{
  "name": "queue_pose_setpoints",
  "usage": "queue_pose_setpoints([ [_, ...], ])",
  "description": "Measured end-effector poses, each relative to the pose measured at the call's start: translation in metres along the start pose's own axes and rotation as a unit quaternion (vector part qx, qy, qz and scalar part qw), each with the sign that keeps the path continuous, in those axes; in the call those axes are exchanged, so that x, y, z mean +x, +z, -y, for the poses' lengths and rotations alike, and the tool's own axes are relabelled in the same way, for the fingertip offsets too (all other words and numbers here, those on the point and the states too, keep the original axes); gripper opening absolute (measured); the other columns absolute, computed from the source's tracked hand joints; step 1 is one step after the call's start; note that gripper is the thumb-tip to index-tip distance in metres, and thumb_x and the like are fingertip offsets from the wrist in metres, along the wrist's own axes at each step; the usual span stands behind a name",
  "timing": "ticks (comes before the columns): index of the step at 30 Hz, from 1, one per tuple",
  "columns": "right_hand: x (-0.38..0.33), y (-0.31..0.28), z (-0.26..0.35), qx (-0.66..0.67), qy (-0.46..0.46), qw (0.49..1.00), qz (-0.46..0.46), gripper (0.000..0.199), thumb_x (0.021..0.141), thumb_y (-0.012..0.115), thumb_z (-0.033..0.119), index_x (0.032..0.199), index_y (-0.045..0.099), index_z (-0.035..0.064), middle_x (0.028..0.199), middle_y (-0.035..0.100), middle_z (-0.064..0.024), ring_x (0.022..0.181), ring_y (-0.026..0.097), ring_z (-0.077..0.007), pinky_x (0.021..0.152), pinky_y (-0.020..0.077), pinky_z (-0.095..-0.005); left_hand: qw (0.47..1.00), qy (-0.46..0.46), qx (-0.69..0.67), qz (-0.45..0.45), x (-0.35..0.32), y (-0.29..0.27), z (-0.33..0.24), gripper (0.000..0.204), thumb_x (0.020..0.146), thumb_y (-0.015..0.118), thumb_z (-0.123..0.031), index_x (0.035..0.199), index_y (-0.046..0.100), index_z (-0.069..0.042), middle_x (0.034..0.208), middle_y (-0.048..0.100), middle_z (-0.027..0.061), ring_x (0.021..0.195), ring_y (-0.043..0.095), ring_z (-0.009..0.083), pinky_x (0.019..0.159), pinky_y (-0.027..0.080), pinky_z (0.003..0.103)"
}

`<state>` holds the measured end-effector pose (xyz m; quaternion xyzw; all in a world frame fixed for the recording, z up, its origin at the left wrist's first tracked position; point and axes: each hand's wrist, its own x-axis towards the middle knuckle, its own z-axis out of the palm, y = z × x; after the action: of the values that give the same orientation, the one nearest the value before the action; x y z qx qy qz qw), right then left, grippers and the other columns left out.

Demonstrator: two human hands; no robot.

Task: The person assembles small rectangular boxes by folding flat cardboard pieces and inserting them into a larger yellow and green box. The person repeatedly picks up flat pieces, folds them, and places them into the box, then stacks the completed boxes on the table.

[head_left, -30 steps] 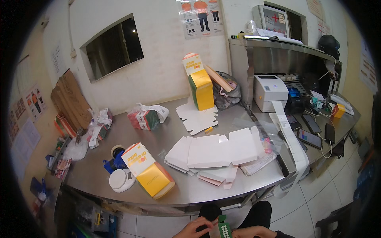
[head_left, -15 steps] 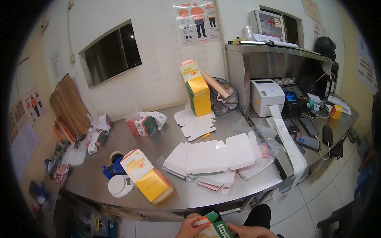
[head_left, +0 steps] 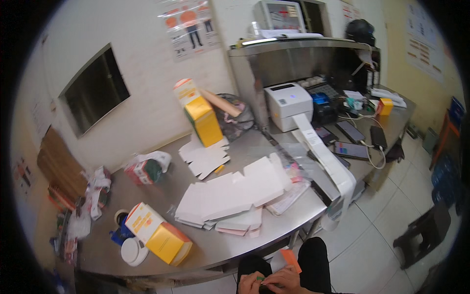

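Folding a small carton (head_left: 292, 261), it seems, between my knees (head_left: 314, 251), I pinch its green part with my left hand (head_left: 250, 283) and right hand (head_left: 284, 280); the next move likely calls for careful pressing.

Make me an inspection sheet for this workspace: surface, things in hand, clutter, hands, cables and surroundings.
Surface: steel table, with overlapping white card sheets across its middle.
Job's things: card piece with an orange flap, held off the table.
Clutter: one yellow carton at the back, another in front beside a round white device.
Hands: left hand and right hand close together, holding the card piece; finger detail blurred.
Cables: white cable looping beside phones.
Surroundings: white printer trailing a paper strip; dark stool on tiled floor.
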<state>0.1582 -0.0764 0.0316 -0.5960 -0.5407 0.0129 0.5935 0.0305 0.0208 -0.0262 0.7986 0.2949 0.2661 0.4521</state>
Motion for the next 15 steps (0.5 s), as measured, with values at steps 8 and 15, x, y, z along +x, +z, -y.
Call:
queue_pose_setpoints([
  [8,0.005,-0.016,0.024,0.043,0.115,0.992,0.007,0.004,0.076,0.066,0.011,0.08,0.068,0.0093,0.076,0.065,-0.0059,0.07,0.06,-0.0201,0.09,0.0386,-0.0391,0.963,-0.154,-0.222,0.009,-0.013,0.014,0.029,0.021,0.085,0.052,-0.025,0.077,0.059,-0.007,0.074,0.06,0.0096,0.066,0.059,0.0252,0.068,0.046,0.041],
  [15,0.022,-0.017,0.032,0.009,0.133,0.988,0.073,0.008,0.078,0.067,0.018,0.076,0.067,0.0103,0.068,0.063,-0.0045,0.068,0.06,-0.0209,0.103,0.0197,-0.0533,0.948,0.18,0.257,0.049,-0.005,-0.025,-0.03,0.016,0.079,0.055,-0.025,0.077,0.06,-0.01,0.069,0.056,0.0102,0.062,0.054,0.0293,0.065,0.043,0.042],
])
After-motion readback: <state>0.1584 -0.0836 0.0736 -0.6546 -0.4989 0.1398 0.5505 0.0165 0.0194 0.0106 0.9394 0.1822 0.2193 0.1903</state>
